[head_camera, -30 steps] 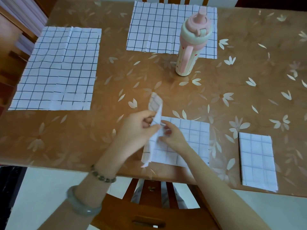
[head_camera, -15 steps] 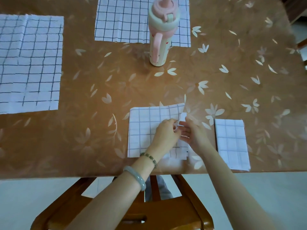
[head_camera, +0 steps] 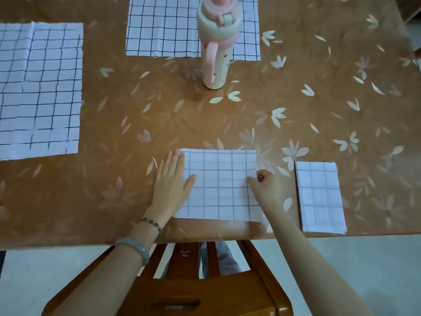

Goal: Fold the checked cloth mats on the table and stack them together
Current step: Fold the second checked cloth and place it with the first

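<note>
A half-folded checked mat (head_camera: 219, 184) lies flat near the table's front edge. My left hand (head_camera: 172, 182) rests flat on its left edge, fingers spread and pointing away from me. My right hand (head_camera: 265, 187) pinches the mat's right edge between thumb and fingers. A smaller folded checked mat (head_camera: 320, 197) lies to the right, close to the front edge. Two unfolded checked mats lie spread out: one at the far left (head_camera: 39, 87), one at the back centre (head_camera: 164, 28).
A pink and cream bottle (head_camera: 216, 42) with a handle stands upright on the back mat's front edge. The brown flower-patterned table (head_camera: 296, 92) ends just below my wrists. A wooden chair (head_camera: 205, 293) sits under the front edge.
The mat's left half, held up a second ago, has been laid over and now lies flat. My left hand moved to its left edge, my right hand to its right edge.
</note>
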`<act>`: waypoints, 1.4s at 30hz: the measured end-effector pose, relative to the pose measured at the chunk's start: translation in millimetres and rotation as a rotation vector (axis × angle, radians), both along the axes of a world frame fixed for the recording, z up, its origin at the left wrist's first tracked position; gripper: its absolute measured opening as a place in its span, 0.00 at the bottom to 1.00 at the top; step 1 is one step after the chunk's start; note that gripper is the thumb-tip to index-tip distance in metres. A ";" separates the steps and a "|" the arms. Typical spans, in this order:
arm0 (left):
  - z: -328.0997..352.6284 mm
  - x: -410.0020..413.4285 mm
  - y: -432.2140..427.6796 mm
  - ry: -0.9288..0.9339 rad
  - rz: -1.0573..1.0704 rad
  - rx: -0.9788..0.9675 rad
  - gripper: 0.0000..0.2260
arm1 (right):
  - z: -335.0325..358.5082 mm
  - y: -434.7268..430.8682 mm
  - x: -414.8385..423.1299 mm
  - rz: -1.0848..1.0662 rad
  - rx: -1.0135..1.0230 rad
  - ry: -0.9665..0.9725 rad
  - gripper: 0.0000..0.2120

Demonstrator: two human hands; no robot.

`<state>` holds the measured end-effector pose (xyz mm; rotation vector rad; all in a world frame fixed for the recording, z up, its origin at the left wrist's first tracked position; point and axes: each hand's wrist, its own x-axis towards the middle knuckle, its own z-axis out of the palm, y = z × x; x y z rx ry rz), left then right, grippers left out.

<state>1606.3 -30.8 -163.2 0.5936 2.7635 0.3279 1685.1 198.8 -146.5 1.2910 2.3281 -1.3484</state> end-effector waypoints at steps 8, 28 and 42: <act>-21.0 0.3 -0.3 0.053 -0.120 -0.153 0.35 | -1.6 -1.3 0.7 0.062 0.103 -0.001 0.13; -34.1 -1.7 -11.5 0.131 -0.111 -0.179 0.34 | -58.9 -7.5 -20.0 0.853 0.717 0.073 0.26; -20.9 34.8 22.1 0.144 -0.245 -0.036 0.27 | -39.0 -67.6 3.0 0.950 0.721 0.197 0.26</act>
